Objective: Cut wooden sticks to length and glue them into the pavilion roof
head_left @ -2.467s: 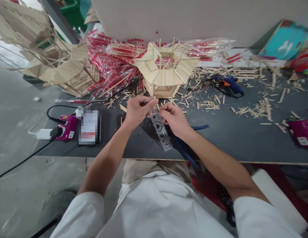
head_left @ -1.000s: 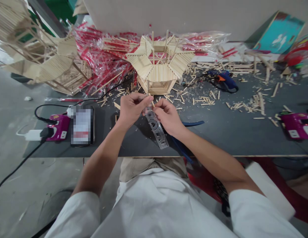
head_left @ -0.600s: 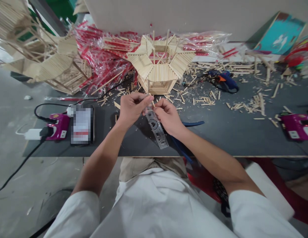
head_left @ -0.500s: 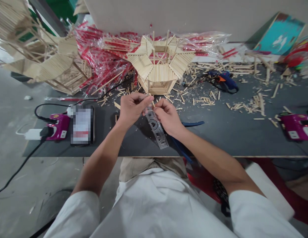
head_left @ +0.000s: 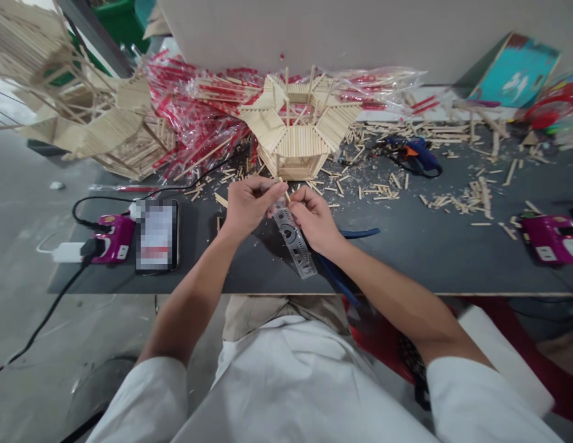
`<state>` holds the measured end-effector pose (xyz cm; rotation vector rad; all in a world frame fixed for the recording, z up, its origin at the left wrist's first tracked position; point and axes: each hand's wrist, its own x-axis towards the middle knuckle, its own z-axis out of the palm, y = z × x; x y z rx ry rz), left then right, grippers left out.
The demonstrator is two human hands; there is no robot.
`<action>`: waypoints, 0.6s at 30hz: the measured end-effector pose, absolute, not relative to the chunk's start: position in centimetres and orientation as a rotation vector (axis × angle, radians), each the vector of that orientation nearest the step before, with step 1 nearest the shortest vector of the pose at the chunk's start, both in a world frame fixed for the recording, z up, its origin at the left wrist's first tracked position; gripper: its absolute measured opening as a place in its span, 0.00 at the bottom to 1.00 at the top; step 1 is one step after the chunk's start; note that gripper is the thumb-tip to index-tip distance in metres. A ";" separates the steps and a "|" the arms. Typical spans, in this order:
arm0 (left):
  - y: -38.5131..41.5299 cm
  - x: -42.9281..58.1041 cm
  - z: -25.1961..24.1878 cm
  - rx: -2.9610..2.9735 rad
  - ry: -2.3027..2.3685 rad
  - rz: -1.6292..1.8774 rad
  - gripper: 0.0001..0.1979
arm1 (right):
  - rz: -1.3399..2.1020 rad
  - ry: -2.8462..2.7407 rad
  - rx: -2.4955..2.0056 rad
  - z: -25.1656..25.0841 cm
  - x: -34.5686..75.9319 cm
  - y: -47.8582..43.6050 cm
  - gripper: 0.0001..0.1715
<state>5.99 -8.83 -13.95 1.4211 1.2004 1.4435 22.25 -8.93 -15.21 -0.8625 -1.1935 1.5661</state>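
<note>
My left hand [head_left: 247, 204] and my right hand [head_left: 314, 216] meet over the dark table [head_left: 443, 252], fingers pinched together. Between them they hold a clear plastic ruler [head_left: 296, 246] with stencil holes, slanting down toward me, and a thin wooden stick [head_left: 284, 191] laid against its top end. The left fingers pinch the ruler's upper end and the stick; the right fingers close on the ruler's side. Just beyond the hands stands a hexagonal stick-built roof model [head_left: 298, 132].
Cut stick pieces [head_left: 471, 197] litter the table. A blue glue gun [head_left: 418, 157] lies back right, blue-handled pliers [head_left: 355, 235] by my right wrist. A phone [head_left: 157, 235] and purple power strip [head_left: 111, 237] lie left, another purple strip [head_left: 551, 237] right. Red-wrapped stick packs [head_left: 203, 117] and larger stick models [head_left: 96, 123] fill the back left.
Both hands stay pinched on the ruler and stick with hardly any movement. My head has shifted a little, so the scene sits slightly lower in view.
</note>
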 end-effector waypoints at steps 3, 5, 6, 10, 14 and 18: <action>-8.7 6.0 -14.0 1.423 1.194 1.433 0.18 | 1.557 -1.214 -0.873 -15.5 22.4 -8.6 0.12; -8.5 5.8 -14.4 1.428 1.201 1.413 0.21 | 1.554 -1.222 -0.891 -15.6 22.6 -8.4 0.13; -8.3 5.6 -14.7 1.430 1.211 1.404 0.21 | 1.558 -1.218 -0.896 -15.7 22.7 -8.2 0.13; -7.7 4.3 -15.8 1.611 1.467 1.470 0.27 | 1.459 -1.354 -0.951 -15.9 23.9 -6.9 0.12; -7.6 3.4 -15.9 2.184 1.855 1.402 0.23 | 0.844 -1.982 -0.907 -15.9 25.9 -5.2 0.08; -7.5 3.7 -16.0 2.546 1.569 1.104 0.20 | 0.683 -2.161 -0.842 -16.1 27.2 -3.9 0.10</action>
